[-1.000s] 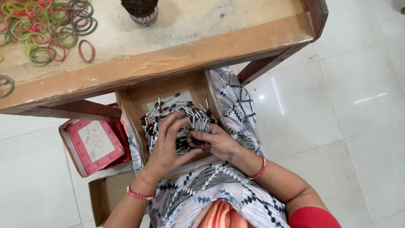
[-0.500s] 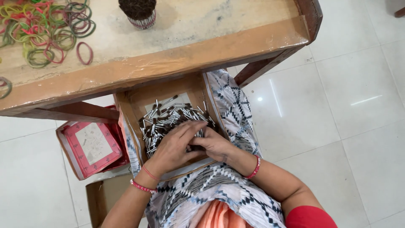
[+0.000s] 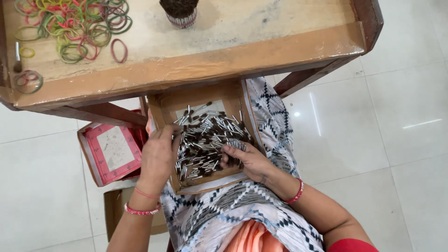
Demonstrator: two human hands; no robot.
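Note:
A shallow cardboard tray (image 3: 201,98) rests on my lap, filled with several small silver-and-dark sticks (image 3: 207,135). My left hand (image 3: 157,156) lies at the tray's left edge, fingers curled over the rim and touching the sticks there. My right hand (image 3: 247,160) sits at the tray's right side, fingers closed around a small bunch of the sticks. Both wrists wear pink bangles.
A wooden work table (image 3: 196,60) with a raised rim stands in front of me. Several coloured rubber bands (image 3: 74,25) lie at its left, and a banded bundle of sticks (image 3: 179,11) stands upright at the back. A pink box (image 3: 112,151) sits on the white tiled floor.
Both hands were together over the middle of the pile. They have drawn apart, the left to the tray's left edge, the right to the right side with a bunch of sticks.

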